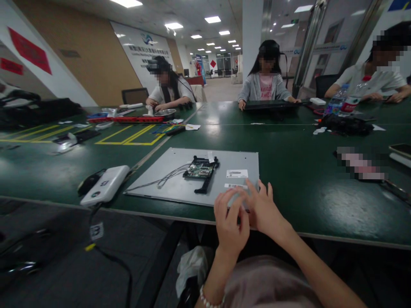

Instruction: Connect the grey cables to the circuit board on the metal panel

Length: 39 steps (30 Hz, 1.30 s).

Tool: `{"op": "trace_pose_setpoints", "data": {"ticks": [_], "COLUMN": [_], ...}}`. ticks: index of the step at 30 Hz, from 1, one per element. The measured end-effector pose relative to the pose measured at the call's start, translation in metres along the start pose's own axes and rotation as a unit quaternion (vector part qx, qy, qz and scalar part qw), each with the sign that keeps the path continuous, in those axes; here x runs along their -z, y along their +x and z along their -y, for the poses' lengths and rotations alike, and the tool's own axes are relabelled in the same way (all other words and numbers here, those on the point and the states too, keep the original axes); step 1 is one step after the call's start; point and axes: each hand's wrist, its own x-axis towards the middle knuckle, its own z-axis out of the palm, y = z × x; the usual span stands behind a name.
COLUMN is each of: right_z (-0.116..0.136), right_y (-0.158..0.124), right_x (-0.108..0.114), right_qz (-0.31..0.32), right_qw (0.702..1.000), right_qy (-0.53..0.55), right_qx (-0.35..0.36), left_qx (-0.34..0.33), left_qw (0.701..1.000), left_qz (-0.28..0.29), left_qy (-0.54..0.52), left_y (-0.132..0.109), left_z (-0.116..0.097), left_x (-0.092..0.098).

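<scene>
A flat grey metal panel (173, 188), like the back of a display, lies on the green table near its front edge. A circuit board (199, 169) in a black plastic frame sits on the panel, with thin grey cables (170, 175) running left. White labels (236, 173) are stuck on its right part. My left hand (231, 218) and my right hand (265, 209) meet at the panel's near right corner. Their fingers are bent and closed together there, the right fingertips reaching over the panel's edge. Whatever lies between the fingers is hidden.
A white power bank (105, 186) with a black cable lies left of the panel. Across the table (221, 137) are three people, one with a dark flat panel (271, 105). Bottles (349, 105) and a phone (361, 164) are at right; red strips (135, 119) at far left.
</scene>
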Motion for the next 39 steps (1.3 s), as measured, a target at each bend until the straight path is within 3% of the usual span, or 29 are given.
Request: {"op": "trace_pose_setpoints", "data": {"ticks": [9, 18, 24, 29, 39], "right_z": [0.005, 0.004, 0.004, 0.004, 0.004], "right_y": [0.004, 0.001, 0.002, 0.002, 0.002], "right_x": [-0.009, -0.008, -0.007, -0.009, -0.008], "right_qz": [-0.021, -0.026, -0.023, -0.025, -0.023], "right_qw": [0.998, 0.998, 0.998, 0.998, 0.998], "right_qy": [0.05, 0.051, 0.056, 0.059, 0.059], "right_qx": [0.009, 0.017, 0.014, 0.015, 0.014], "left_qx": [0.118, 0.152, 0.21, 0.217, 0.181], "left_qw": [0.985, 0.958, 0.922, 0.912, 0.918], "left_qz": [0.066, 0.184, 0.281, 0.299, 0.283], "left_qy": [0.105, 0.159, 0.166, 0.178, 0.209], "left_y": [0.03, 0.042, 0.082, 0.109, 0.114], "left_z": [0.07, 0.102, 0.145, 0.178, 0.187], "left_x": [0.03, 0.039, 0.03, 0.017, 0.004]}}
